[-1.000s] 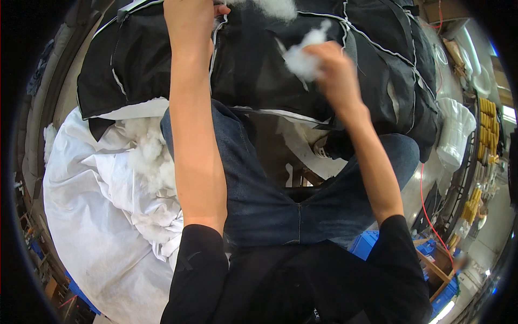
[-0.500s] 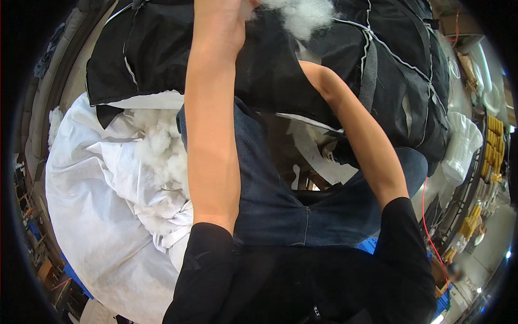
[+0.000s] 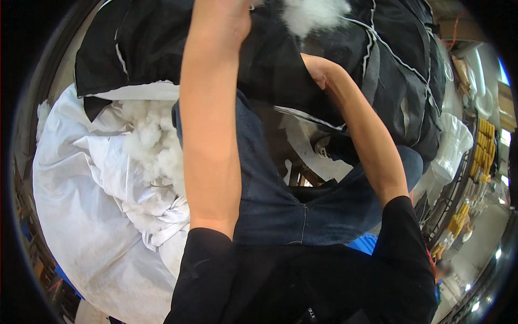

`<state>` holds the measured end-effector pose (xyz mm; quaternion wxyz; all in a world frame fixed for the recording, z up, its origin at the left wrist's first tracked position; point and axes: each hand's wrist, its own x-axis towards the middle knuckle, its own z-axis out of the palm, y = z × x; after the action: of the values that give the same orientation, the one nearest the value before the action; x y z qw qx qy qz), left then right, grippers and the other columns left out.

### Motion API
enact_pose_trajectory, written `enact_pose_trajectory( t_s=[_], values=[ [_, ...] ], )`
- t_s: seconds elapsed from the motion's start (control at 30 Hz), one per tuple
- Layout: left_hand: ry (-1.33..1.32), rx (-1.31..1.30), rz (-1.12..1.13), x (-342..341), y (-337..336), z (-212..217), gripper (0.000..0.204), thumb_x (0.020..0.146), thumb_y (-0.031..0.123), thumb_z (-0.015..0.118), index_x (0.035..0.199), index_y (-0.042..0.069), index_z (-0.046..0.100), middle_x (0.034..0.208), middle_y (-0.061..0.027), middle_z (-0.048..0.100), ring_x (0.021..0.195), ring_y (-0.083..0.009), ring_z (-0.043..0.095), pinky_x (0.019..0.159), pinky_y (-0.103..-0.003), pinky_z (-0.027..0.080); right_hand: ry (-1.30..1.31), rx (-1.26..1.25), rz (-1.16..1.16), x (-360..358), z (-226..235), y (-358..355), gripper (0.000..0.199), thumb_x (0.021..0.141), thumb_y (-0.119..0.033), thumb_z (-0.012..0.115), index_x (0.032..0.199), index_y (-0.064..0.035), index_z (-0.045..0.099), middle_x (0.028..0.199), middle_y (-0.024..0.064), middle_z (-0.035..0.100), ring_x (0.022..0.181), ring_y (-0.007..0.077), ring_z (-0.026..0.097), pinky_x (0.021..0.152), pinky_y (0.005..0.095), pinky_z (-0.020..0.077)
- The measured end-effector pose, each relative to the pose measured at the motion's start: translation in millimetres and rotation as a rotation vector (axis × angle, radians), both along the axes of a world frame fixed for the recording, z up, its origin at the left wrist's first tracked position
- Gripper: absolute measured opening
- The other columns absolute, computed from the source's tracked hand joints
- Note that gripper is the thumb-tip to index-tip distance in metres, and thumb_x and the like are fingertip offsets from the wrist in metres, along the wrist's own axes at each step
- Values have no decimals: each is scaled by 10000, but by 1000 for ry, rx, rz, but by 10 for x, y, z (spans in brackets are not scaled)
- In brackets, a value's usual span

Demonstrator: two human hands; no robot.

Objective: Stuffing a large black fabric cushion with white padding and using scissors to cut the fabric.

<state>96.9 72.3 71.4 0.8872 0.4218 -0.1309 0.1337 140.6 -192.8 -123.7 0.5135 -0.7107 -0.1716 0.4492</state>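
Stuffing black cover (image 3: 267, 65) beyond its near edge, apparently. Can't tell left hand (image 3: 229, 15) or right hand (image 3: 316, 69) grip; probably needs working by feel next.

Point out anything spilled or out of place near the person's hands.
A white fibre tuft lies loose on the black fabric cover, apart from the stuffing heap on the white cloth, so it may be spilled.

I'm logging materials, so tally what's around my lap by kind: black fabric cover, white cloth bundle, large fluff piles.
Black fabric cover: 1
White cloth bundle: 1
Large fluff piles: 2
Total: 4
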Motion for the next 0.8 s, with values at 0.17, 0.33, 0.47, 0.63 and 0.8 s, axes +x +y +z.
enact_pose_trajectory(
  t_s=[0.17,0.33,0.47,0.63,0.8],
  values=[
    [70,89,107,-174,412,-196,287,795,2,441,1012,-10,629,981,-93,668,883,-213,643,792,-319,503,485,-133,-57,-365,743,869,313,910,-151,601,1186,-3,600,1079,97,673,911,170,660,779,294,545],
    [108,122,158,-195,552,-310,290,792,0,441,1011,-9,631,975,-91,669,881,-213,643,791,-317,502,173,-149,-377,-627,1361,791,262,948,-163,548,1163,-23,600,1055,60,666,910,125,654,798,276,543],
    [128,134,148,-181,489,-367,293,789,-1,441,1010,-7,633,969,-90,670,879,-213,644,790,-316,501,358,-301,-372,-524,1204,742,277,941,-113,507,1179,-5,601,1105,59,666,927,130,658,834,269,530],
    [122,143,122,-97,353,-355,296,786,-3,440,1009,-6,635,963,-88,672,877,-213,645,789,-315,500,604,161,-162,-371,621,680,252,922,-119,570,1132,4,636,1064,32,665,909,128,637,802,267,517],
    [131,181,132,-102,309,-343,299,783,-4,440,1008,-4,637,957,-87,674,875,-213,645,788,-314,499,387,261,-84,-504,585,703,242,933,-129,592,1126,8,643,1042,30,661,883,124,610,783,277,515]
  ],
)
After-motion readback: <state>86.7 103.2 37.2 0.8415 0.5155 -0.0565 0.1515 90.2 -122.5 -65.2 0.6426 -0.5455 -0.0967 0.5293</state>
